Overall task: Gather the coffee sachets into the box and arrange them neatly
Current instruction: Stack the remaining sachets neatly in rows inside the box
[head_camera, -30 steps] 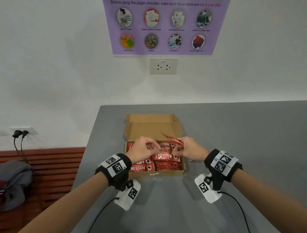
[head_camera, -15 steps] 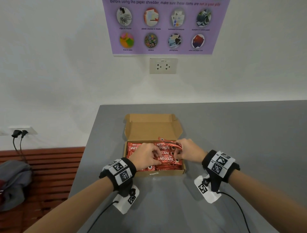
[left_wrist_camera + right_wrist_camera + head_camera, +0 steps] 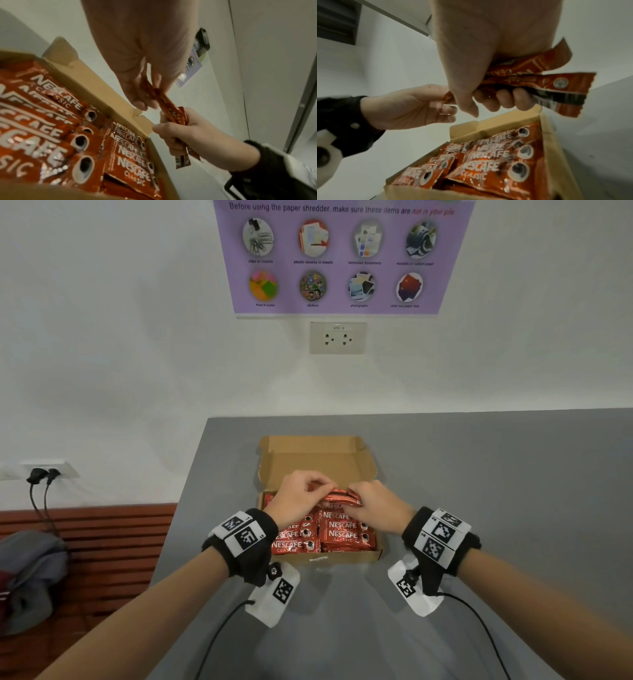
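Now we hold a small bunch of sachets (image 3: 340,497) over the far end of the box (image 3: 318,455), in the middle of the head view, its long axis running left to right across the frame, level with the rows of sachets (image 3: 344,534) already packed flat below it. Our left hand (image 3: 301,494) pinches the bunch's left end between thumb and fingertips, fingers curled together; our right hand (image 3: 376,503) wraps the right end, thumb on top and fingers curled underneath, as the right wrist view shows at upper right, where the loose ends fan out past the knuckles. Both hands are palm down, wrists raised just above the box's near half, so neither is nearer: the bunch spans the gap between them. From the left wrist view the bunch (image 3: 173,113) sits clear of the packed rows, above the back wall of the box. We judge the coming move to be a straight lowering into the far part of the box.
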{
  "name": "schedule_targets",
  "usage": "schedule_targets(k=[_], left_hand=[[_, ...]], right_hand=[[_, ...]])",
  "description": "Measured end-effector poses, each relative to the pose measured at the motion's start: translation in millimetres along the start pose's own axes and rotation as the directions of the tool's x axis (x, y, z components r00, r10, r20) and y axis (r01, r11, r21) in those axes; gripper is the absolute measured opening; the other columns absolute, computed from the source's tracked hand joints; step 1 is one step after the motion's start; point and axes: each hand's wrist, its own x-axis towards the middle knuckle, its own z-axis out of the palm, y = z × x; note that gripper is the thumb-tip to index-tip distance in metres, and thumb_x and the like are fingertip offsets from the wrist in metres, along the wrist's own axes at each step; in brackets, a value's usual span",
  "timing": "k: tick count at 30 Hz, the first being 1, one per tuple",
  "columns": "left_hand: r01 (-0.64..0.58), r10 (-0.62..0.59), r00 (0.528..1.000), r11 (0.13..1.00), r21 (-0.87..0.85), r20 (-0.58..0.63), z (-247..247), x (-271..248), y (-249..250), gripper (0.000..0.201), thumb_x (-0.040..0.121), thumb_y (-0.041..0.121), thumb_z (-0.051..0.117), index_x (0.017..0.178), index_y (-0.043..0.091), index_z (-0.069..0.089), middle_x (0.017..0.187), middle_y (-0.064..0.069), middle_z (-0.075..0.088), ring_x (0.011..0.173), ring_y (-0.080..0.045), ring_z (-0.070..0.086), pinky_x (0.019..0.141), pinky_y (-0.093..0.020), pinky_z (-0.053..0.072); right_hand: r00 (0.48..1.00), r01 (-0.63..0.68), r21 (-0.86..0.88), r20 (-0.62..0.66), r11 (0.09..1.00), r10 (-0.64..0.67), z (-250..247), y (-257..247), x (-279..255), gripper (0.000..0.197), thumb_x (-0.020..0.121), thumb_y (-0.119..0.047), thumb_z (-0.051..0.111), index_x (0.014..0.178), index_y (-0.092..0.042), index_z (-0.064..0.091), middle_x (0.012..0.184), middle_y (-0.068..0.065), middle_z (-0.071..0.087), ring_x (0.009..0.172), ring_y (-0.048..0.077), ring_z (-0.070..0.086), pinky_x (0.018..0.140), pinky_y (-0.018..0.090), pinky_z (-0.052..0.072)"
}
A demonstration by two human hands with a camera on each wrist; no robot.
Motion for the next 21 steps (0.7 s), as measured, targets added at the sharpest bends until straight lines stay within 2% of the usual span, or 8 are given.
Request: schedule_targets(k=[3,6,10,12,14,16,18,21], left_hand=[[0.028,-0.031,0.999,0.996,-0.086,-0.037,-5.5,-0.6,-7.0,0.010,0.089,0.013,0.059,0.094,0.013,0.067,0.089,-0.001,0.068,0.069,-0.005,0.063,0.065,-0.014,0.053],[0.045,-0.065,0.989,0.988,-0.145,-0.134,-14.2,-4.9,-13.6,0.013,0.088,0.010,0.059,0.099,0.007,0.067,0.088,0.002,0.066,0.071,-0.005,0.063,0.062,-0.012,0.051],[0.012,-0.045,0.975,0.988,-0.151,-0.215,-20.1,-9.5,-21.8,0.013,0.086,0.010,0.063,0.097,0.016,0.068,0.095,0.003,0.066,0.086,-0.010,0.065,0.068,-0.019,0.055],[0.019,-0.051,0.982,0.985,-0.169,-0.184,-18.0,-9.8,-22.4,0.016,0.085,0.010,0.064,0.097,0.021,0.066,0.100,0.003,0.066,0.090,-0.012,0.066,0.071,-0.023,0.056],[0.016,-0.043,0.986,0.986,-0.164,-0.161,-13.7,-9.2,-19.8,0.019,0.085,0.010,0.064,0.103,0.018,0.066,0.102,0.005,0.064,0.094,-0.012,0.064,0.072,-0.024,0.056],[0.011,-0.037,0.988,0.985,-0.172,-0.151,-10.0,-7.8,-18.3,0.022,0.086,0.011,0.064,0.107,0.015,0.065,0.104,0.005,0.064,0.096,-0.013,0.064,0.072,-0.024,0.056],[0.019,-0.050,0.990,0.976,-0.219,-0.135,-9.1,-7.7,-17.0,0.023,0.086,0.010,0.063,0.108,0.015,0.065,0.105,0.002,0.065,0.095,-0.014,0.065,0.073,-0.025,0.056],[0.030,-0.049,0.994,0.983,-0.183,-0.099,-9.4,-9.0,-16.4,0.021,0.086,0.011,0.063,0.106,0.016,0.065,0.103,0.003,0.066,0.093,-0.014,0.066,0.072,-0.025,0.056]], right_hand=[[1.000,0.004,0.010,0.006,1.000,-0.004,-2.8,2.0,-0.5,0.016,0.090,-0.029,0.059,0.096,-0.014,0.057,0.095,0.004,0.067,0.078,0.015,0.066,0.066,0.028,0.056],[1.000,-0.020,-0.014,0.010,1.000,0.020,-9.6,14.2,-3.5,0.023,0.090,-0.036,0.058,0.076,-0.021,0.047,0.080,-0.003,0.060,0.065,0.007,0.055,0.055,0.016,0.042],[0.953,-0.094,0.022,-0.286,0.995,0.096,-20.8,25.8,-7.6,0.032,0.093,-0.039,0.048,0.067,-0.021,0.041,0.062,-0.005,0.042,0.052,0.007,0.036,0.051,0.016,0.029],[0.943,-0.021,0.121,-0.327,0.992,0.060,-20.0,20.1,-8.1,0.030,0.093,-0.042,0.043,0.078,-0.019,0.053,0.064,-0.004,0.048,0.054,0.005,0.040,0.052,0.014,0.033],[0.969,0.038,0.192,-0.247,0.981,0.011,-16.1,9.0,-8.1,0.024,0.095,-0.037,0.044,0.098,-0.019,0.059,0.074,-0.008,0.057,0.063,0.001,0.052,0.058,0.007,0.040],[0.987,0.047,0.244,-0.160,0.969,-0.008,-10.7,1.9,-5.8,0.026,0.096,-0.035,0.045,0.109,-0.016,0.059,0.084,-0.008,0.064,0.076,0.006,0.063,0.062,0.006,0.046],[0.986,0.057,0.323,-0.165,0.945,-0.003,-7.6,-0.8,-3.2,0.026,0.095,-0.033,0.048,0.109,-0.015,0.059,0.090,-0.003,0.068,0.082,0.011,0.067,0.069,0.015,0.052],[0.967,0.070,0.425,-0.250,0.903,0.043,-5.9,-5.8,-1.6,0.010,0.094,-0.027,0.053,0.095,-0.020,0.060,0.086,-0.006,0.067,0.081,0.009,0.066,0.072,0.021,0.053]])
